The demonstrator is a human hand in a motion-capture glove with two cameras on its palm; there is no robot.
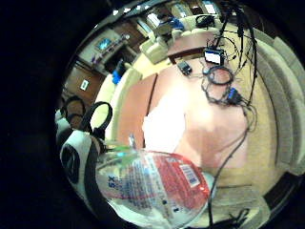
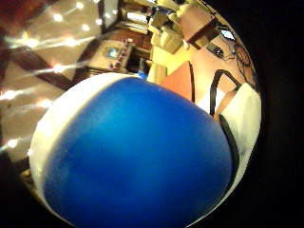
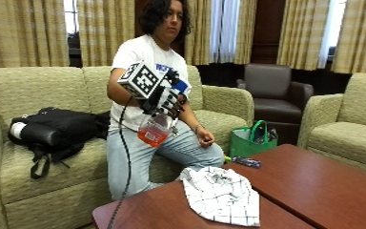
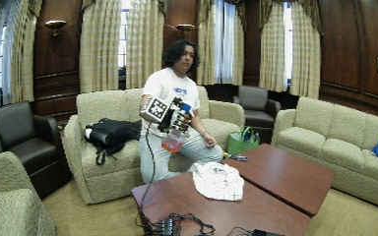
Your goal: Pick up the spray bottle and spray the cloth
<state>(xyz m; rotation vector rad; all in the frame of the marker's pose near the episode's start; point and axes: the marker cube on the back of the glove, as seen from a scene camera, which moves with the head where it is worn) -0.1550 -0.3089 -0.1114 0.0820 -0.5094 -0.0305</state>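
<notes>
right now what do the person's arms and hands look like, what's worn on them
The right hand wears a black glove with black straps and white plastic parts. Both arms come out of the short sleeves of a white T-shirt with blue print on the chest. The left hand is bare, with what looks like a thin band at its wrist.

Bottle [image 3: 154,131]: clear, red label, blue-white head. Glove [image 3: 167,101]: black. Cloth [image 3: 221,194]: white, thin dark check. Table [image 3: 310,183]: reddish-brown. Sofa [image 3: 18,90]: beige-green weave. Bag [image 3: 56,129] at 9 o'clock of bottle: black. Tote [image 3: 249,140]: green.
</notes>
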